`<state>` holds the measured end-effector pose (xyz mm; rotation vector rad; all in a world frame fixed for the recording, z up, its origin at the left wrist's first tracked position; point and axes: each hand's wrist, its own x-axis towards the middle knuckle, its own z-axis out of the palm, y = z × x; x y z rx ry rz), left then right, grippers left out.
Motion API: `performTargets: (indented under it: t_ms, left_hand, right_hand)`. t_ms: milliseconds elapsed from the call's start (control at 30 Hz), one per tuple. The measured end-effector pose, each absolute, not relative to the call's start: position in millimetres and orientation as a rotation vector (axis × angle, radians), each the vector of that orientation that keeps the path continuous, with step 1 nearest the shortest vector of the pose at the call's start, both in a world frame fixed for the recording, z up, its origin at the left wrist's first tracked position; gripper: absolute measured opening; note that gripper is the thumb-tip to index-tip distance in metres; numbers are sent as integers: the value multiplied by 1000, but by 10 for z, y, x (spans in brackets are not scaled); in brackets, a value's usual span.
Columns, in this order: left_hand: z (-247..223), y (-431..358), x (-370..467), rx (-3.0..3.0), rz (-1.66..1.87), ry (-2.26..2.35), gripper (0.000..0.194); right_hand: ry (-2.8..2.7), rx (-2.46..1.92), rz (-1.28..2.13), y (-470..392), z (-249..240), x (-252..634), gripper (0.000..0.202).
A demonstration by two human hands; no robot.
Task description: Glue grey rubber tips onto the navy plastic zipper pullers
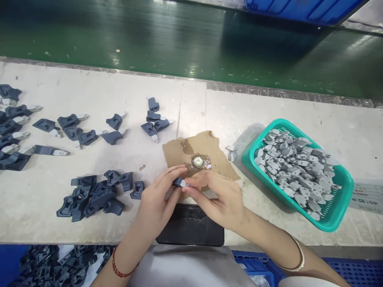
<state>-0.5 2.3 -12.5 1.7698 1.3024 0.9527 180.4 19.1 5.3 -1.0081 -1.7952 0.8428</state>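
Observation:
Between thumb and fingers, my left hand (pixel 158 197) grips a dark blue-grey plastic piece (pixel 177 181). My right hand (pixel 223 195) pinches a small light-grey plastic tip (pixel 183 183) against the end of that piece; the fingers partly cover both. Just beyond the hands, a small round cap of pale liquid (pixel 198 161) rests on a torn piece of brown cardboard (pixel 173 153). To the left of my left hand lies a pile of loose dark pieces (pixel 100 195). Under my wrists is a black smartphone (pixel 191 227), lying flat near the table edge.
At right, a green basket (pixel 247 159) holds many light-grey tips, with a couple of loose tips (pixel 231 153) beside it. Joined pieces (pixel 86 137) are spread over the left of the table. A green conveyor belt (pixel 167 44) runs behind; a blue crate (pixel 305 10) stands beyond.

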Motion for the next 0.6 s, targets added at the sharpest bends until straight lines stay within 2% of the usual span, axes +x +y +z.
performTargets:
  t_ms: [200, 367, 467, 533, 600]
  left_hand:
    - [-113, 46, -2, 1891, 957, 1262, 37]
    - [-56, 42, -14, 1785, 1044, 1176, 27]
    - [47, 38, -58, 1704, 1054, 1156, 20]
    - [135, 48, -121, 1636, 1057, 1194, 13]
    - [215, 78, -214, 1579, 1124, 1238, 6]
  right_hand:
    - [-1792, -1084, 818, 149, 45, 1769, 8]
    - [-1790, -943, 828, 190, 111, 1716, 3]
    - [-1900, -850, 827, 278, 296, 1831, 6]
    - [-1928, -968, 748, 336, 447, 2040, 12]
    - [-1830, -1293, 527, 379, 567, 2351, 16]
